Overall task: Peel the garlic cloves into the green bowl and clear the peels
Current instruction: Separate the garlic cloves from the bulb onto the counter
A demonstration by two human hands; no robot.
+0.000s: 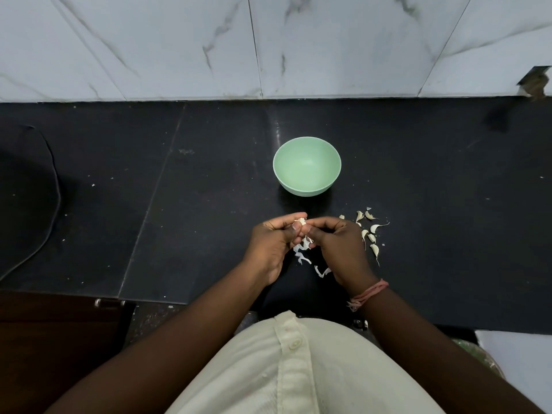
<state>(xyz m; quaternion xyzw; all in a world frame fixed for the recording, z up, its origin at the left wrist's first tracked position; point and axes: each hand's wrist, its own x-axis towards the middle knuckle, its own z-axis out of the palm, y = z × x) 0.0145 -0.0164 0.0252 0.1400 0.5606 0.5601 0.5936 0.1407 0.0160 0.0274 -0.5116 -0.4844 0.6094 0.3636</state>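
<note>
nearest the camera is the person's cream buttoned shirt [298, 369], with both forearms reaching forward over the black stone counter [179, 234]. a pink thread band [369, 294] sits on the right wrist.

the left hand [273, 243] and right hand [337, 243] meet over the counter, fingers curled, both pinching 1 garlic clove [301, 222] between their fingertips; only a pale bit of it shows. thin white peels [303, 252] hang and lie just under and between the hands, with another strip [322, 271] beside the right wrist.

just right of the right hand lies a loose cluster of unpeeled cloves [370, 231], about 7 as far as i can count, some with papery tails.

farther on stands the green bowl [307, 186], upright, apart from the hands, and it looks bare inside, so no clove seems to have gone in yet. behind it the white marbled wall tiles [268, 46] rise; a dark cable [53, 210] curves along the far left of the counter.

my reading: the peeling step is in hand, early on, likely with the 1st clove. the next move calls for stripping the last skin, then carrying the bare clove forward to drop it in the bowl, and reaching right for another. the peels get cleared last.
</note>
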